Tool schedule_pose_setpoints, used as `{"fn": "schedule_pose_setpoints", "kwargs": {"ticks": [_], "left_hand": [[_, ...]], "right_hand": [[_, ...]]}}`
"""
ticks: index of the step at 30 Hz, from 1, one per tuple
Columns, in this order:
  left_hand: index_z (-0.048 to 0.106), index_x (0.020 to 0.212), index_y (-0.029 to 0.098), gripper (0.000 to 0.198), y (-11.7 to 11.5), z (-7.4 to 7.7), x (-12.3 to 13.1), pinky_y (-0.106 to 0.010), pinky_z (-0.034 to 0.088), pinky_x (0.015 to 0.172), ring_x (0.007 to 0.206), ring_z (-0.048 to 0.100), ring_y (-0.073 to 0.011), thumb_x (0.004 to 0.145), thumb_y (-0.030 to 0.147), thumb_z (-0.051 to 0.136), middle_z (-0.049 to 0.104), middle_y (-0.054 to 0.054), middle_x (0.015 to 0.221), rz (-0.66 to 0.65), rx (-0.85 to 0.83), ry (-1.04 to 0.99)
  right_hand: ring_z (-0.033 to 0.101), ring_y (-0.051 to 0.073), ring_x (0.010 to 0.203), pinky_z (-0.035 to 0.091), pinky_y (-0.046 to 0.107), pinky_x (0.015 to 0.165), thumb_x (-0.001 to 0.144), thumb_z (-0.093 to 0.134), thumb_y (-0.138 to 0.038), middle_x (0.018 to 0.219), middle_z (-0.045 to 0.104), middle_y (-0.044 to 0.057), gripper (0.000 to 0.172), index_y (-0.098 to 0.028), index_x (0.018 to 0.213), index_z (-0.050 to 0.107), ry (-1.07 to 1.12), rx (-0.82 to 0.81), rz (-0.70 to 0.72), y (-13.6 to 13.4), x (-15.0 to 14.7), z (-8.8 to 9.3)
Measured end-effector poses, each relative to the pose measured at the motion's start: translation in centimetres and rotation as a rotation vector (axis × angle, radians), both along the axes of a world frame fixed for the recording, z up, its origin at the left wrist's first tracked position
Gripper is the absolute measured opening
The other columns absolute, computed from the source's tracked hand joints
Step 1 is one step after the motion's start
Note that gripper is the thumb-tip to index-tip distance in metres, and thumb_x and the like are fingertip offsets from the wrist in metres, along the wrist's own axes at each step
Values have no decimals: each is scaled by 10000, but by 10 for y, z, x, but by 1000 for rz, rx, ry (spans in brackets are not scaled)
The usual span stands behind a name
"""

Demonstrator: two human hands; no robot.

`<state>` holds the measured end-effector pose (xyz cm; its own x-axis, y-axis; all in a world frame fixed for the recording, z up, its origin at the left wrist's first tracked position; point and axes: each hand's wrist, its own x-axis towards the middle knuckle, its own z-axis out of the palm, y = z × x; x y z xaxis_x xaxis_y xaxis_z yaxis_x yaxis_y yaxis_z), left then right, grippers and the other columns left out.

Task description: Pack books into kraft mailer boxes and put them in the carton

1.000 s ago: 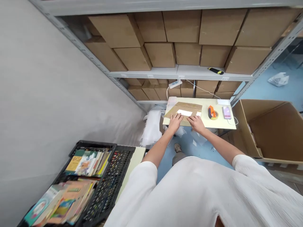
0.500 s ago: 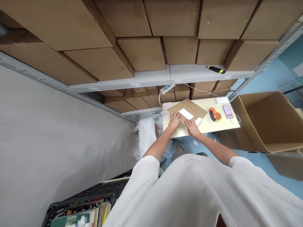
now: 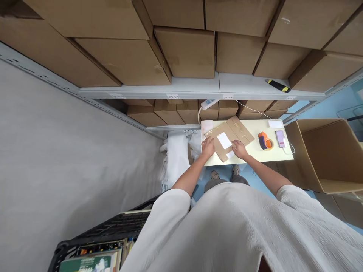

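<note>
Likely positioning step: left hand and right hand on cardboard packet, near edge of tabletop; can't tell if gripping. Next move calls for two-sided control.

No lettering reads clearly, neither on the shelf labels nor the green book.

Matt cardboard packet, glossy tape catching the light, smooth paper label, smooth counter, grey metal shelf, black plastic crate, creased cloth shirt
</note>
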<state>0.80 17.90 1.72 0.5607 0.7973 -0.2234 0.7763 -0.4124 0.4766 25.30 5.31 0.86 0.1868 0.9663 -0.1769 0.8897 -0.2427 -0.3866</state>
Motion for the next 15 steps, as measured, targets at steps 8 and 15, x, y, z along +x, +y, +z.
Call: {"fn": "schedule_pose_setpoints", "kwargs": {"ticks": [8, 15], "left_hand": [[615, 1597, 233, 604, -9, -14, 5, -508, 470, 1268, 1529, 560, -367, 1001, 156, 556, 480, -146, 1767, 109, -149, 28], [695, 1432, 213, 479, -15, -31, 20, -495, 505, 1203, 1408, 634, -364, 971, 143, 586, 603, -172, 1609, 225, -238, 41]], "right_hand": [[621, 362, 1428, 495, 489, 1244, 967, 620, -294, 1498, 697, 169, 499, -192, 1445, 727, 110, -137, -199, 25, 68, -8], [692, 354, 1294, 567, 489, 1116, 884, 671, -293, 1442, 709, 187, 476, -170, 1338, 746, 173, -232, -290, 63, 114, -16]]}}
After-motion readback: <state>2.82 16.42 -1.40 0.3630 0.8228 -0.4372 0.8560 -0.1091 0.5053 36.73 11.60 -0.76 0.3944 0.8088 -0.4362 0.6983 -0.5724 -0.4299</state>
